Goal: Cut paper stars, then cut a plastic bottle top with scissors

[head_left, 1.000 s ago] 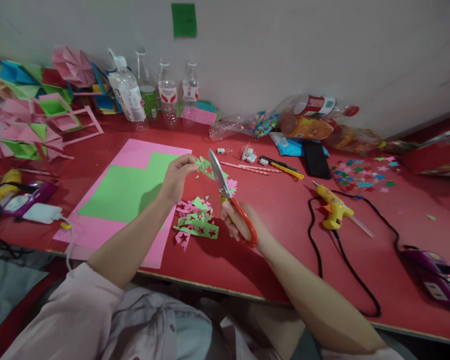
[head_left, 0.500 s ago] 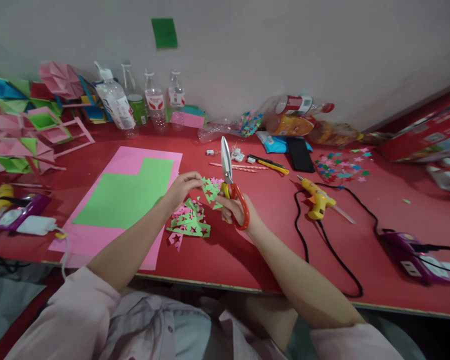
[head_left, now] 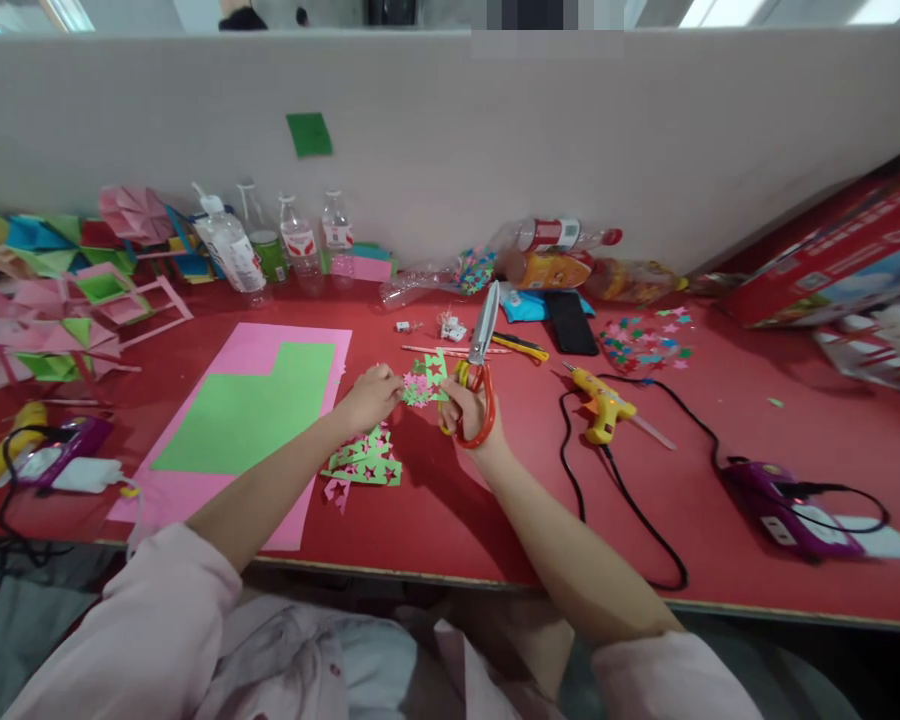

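Observation:
My right hand [head_left: 471, 412] is wrapped round the orange and yellow handles of the scissors [head_left: 484, 325], whose closed blades point up and away. Its fingertips also pinch a green paper scrap [head_left: 436, 370] with star-shaped holes. My left hand [head_left: 376, 397] is closed, fingertips together at the edge of a small pile of pink and green paper stars [head_left: 418, 389]; what they grip, if anything, is hidden. Just nearer to me lie green and pink star-punched offcuts [head_left: 367, 462]. Left of them, a green sheet [head_left: 247, 420] rests on a larger pink sheet [head_left: 229, 348].
A yellow glue gun [head_left: 602, 405] with a black cord lies to the right, near a purple power strip [head_left: 787, 515]. Behind are a yellow cutter [head_left: 523, 347], a phone [head_left: 571, 323], loose stars [head_left: 649, 338] and plastic bottles [head_left: 298, 245]. Folded paper models [head_left: 82, 285] stand left.
The view has tilted up. My left hand has drawn off the green scrap and lowered to the star pile. The scrap stays in my right hand with the scissors.

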A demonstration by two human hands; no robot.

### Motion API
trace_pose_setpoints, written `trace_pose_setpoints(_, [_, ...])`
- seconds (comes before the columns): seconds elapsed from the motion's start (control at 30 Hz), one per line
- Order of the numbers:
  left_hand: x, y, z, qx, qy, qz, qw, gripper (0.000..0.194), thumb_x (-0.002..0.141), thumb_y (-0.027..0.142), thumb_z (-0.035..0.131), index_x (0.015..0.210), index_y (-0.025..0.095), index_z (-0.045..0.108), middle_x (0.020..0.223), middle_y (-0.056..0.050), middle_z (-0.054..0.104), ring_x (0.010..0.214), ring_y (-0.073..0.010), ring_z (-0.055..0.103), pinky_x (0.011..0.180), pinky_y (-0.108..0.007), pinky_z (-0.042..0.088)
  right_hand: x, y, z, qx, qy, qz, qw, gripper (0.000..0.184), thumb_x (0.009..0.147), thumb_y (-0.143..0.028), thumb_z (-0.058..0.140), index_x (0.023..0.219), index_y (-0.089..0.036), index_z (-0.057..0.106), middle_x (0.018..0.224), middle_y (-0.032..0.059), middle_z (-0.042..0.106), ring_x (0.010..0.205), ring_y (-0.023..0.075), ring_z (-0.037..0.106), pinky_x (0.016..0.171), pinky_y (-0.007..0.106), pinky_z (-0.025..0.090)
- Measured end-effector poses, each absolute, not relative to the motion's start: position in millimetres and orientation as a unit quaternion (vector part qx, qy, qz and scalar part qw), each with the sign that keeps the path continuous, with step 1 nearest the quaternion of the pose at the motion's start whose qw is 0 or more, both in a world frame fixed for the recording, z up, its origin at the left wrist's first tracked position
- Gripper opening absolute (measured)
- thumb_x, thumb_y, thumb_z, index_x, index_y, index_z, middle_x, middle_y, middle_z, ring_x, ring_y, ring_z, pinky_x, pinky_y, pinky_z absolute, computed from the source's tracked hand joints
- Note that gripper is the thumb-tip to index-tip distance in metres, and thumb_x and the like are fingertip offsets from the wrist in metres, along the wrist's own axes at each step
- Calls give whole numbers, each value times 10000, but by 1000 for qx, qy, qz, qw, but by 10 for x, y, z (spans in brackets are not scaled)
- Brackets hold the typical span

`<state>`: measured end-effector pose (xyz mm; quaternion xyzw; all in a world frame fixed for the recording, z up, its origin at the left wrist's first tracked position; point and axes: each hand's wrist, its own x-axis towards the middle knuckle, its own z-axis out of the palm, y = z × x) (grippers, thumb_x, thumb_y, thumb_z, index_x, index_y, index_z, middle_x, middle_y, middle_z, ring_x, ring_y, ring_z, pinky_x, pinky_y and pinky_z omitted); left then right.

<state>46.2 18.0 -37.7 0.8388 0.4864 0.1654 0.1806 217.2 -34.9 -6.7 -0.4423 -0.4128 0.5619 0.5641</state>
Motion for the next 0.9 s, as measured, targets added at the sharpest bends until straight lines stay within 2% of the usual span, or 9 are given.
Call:
trace_pose_setpoints(0.2, [515,256,-349,861,463,136,157,305,912,256,426,805,145,689,862,-111,584,856,-231,525,851,-397,422,2170,-361,-83,-446,-416,571,550,310,679,-419,691,711,-238,442,355,-142,351,285,66,318,343,224,304])
trace_pose_setpoints(0.57, [306,232,-242,837,469,174,223,141,838,217,483,823,181,618,884,-61,618,893,-202,578,847,-348,455,2226,-330,-58,-429,-423,594,533,302,683,-414,681,737,-240,440,361,-152,359,285,62,315,373,219,347])
trace_pose_setpoints(0.73, [-96,105,-268,745,535,280,283,154,817,236,427,816,207,579,878,-30,639,862,-176,578,831,-322,463,2207,-418,-21,-417,-509,654,375,299,695,-445,673,691,-237,458,343,-144,373,277,68,334,374,214,359])
trace_pose_setpoints(0.83, [-351,50,-313,689,578,320,297,170,799,240,431,863,201,584,903,-28,660,865,-166,596,826,-303,473,2133,-464,-76,-459,-548,634,295,287,710,-442,691,649,-226,511,333,-117,428,279,70,372,369,204,356])
trace_pose_setpoints(0.9, [-460,32,-323,679,592,326,287,210,807,249,428,903,190,604,957,-45,684,910,-175,616,859,-313,485,2087,-461,-124,-499,-564,606,256,328,691,-455,725,592,-215,524,335,-91,470,274,67,384,346,194,315])
